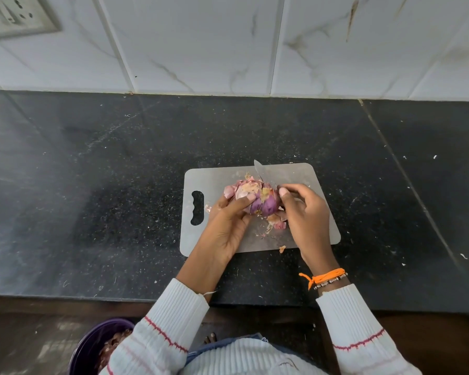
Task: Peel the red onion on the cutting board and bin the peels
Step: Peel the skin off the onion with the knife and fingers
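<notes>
Head view: both hands over the cutting board [303,180].
Onion [257,198]: held just above the board's middle, skin half off.
Left hand [229,220]: wrapped around the onion.
Right hand [302,212]: gripping a knife [261,173], blade against the onion's top.
Peels [276,224]: scattered near the board's front edge.
</notes>
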